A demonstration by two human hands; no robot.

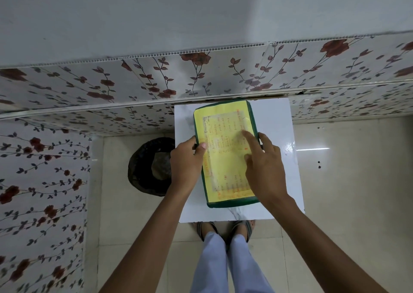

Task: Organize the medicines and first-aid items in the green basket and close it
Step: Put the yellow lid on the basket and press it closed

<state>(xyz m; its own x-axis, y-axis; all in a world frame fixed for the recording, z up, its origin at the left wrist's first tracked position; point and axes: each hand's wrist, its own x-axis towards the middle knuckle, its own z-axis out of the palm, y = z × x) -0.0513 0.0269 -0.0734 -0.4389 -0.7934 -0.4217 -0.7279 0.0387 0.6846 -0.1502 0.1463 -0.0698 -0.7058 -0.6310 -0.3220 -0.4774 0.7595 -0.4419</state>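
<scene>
The green basket [252, 116] stands on a small white table [272, 118] with its lid down. A yellow sheet with handwritten lines covers the lid [225, 140]. My left hand [186, 163] grips the basket's left edge, thumb on top of the lid. On the right side, my right hand [260, 158] lies flat on the lid with the index finger stretched out and the fingers apart. The contents are hidden under the lid.
A black round bin [145, 165] sits on the tiled floor just left of the table. Flower-patterned wall panels [89, 87] run behind and to the left. My feet in sandals [223, 228] stand at the table's near edge.
</scene>
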